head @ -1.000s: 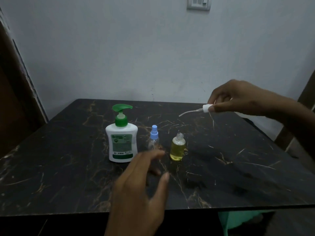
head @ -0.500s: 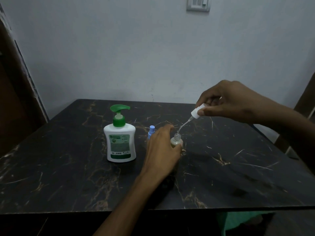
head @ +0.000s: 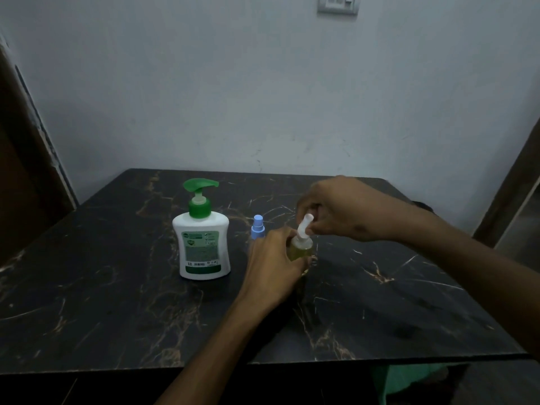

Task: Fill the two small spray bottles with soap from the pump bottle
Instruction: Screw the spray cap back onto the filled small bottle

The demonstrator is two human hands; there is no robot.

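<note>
A white pump bottle (head: 203, 244) with a green pump head stands upright on the dark marble table (head: 117, 287). To its right stands a small spray bottle with a blue cap (head: 258, 227), its body mostly hidden behind my left hand. My left hand (head: 274, 264) grips a second small bottle (head: 301, 248) holding yellow-green soap. My right hand (head: 336, 209) pinches that bottle's white spray cap (head: 304, 226), which sits tilted in the bottle's neck.
The table's front edge runs across the lower part of the view, with something green (head: 409, 378) below it at the right. A pale wall with a switch plate (head: 338, 4) stands behind the table. Dark wooden frames flank both sides.
My left hand reached forward and took hold of the soap-filled bottle. My right hand brought the white spray cap down from the upper right and put its tube into the bottle's neck.
</note>
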